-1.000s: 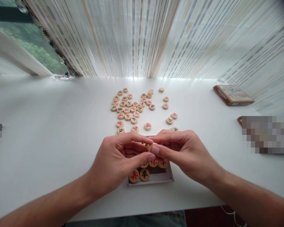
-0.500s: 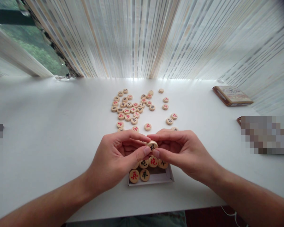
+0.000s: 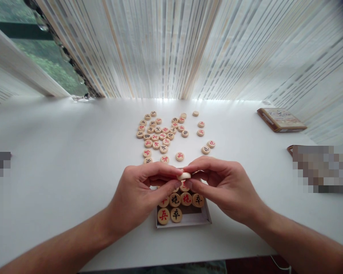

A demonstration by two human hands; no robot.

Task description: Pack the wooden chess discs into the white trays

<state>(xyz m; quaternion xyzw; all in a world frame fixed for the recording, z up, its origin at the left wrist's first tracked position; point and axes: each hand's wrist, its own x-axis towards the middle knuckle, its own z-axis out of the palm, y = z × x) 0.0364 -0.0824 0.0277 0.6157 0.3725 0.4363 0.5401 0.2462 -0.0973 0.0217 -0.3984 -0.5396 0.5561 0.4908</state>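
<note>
A round wooden chess piece (image 3: pixel 184 176) is pinched between the thumbs and forefingers of both hands, its edge toward me. My left hand (image 3: pixel 143 198) and my right hand (image 3: pixel 225 188) meet over a shallow white box (image 3: pixel 201 219) near the table's front edge. Inside the box, several wooden pieces (image 3: pixel 175 207) with red and black characters lie flat in rows, partly hidden by my fingers. Farther back on the white table (image 3: pixel 60 171), a loose spread of several more pieces (image 3: pixel 162 135) lies face up.
A brown box lid (image 3: pixel 280 119) lies at the back right of the table. A blurred-out object (image 3: pixel 321 167) sits at the right edge. Striped curtains (image 3: pixel 171 45) hang behind the table, with a window at the back left.
The piece between my fingers has turned from showing its black-marked face to showing its edge. Both hands stay together over the box; the view has dipped slightly.
</note>
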